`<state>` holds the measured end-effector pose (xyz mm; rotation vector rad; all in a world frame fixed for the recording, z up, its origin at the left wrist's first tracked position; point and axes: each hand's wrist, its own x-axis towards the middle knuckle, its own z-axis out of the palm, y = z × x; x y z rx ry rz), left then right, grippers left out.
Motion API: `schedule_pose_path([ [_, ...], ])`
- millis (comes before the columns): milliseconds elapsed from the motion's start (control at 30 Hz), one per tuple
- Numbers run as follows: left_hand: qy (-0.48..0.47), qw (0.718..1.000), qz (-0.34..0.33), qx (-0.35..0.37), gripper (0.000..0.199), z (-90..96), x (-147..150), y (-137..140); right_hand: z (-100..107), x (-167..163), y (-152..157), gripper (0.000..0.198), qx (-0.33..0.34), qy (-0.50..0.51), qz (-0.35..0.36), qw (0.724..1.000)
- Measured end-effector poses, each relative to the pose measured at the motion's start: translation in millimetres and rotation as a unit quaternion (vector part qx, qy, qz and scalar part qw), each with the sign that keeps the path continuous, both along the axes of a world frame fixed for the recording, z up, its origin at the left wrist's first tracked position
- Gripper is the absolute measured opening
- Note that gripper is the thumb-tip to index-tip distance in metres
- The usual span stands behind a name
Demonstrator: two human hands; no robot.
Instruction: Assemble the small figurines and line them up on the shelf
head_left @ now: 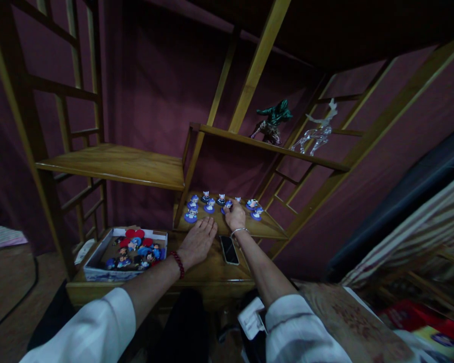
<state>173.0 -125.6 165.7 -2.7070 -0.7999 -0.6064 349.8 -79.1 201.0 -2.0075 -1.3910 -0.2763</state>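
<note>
On the low wooden shelf stand several small figurines with purple hair on round purple bases, among them one at the front left and one at the right. Behind them are small cat-like figurines on dark bases, such as one at the back. My right hand, a silver bangle at its wrist, has its fingers closed on a purple-haired figurine in the middle of the group. Palm down, my left hand rests at the shelf's front edge with fingers stretched out, holding nothing. A red bead bracelet circles that wrist.
A cardboard box at the left holds several more figurines and red heart shapes. Between my forearms lies a phone. Overhead, a shelf carries a green-and-brown figure and a clear deer figurine. Wooden posts frame the compartments.
</note>
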Motion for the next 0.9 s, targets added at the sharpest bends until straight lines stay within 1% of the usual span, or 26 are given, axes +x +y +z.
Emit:
schedule_pose_path([
  [567,-0.013,1.000,-0.001,0.010,0.053,-2.2,-0.2,0.8,-2.4,-2.6,0.7,0.034,-0.009,-0.005,0.022,1.000],
  [900,-0.011,1.000,0.002,0.013,0.052,2.1,-1.3,-2.2,-4.1,-0.5,2.2,0.034,-0.012,-0.005,0.032,0.999],
])
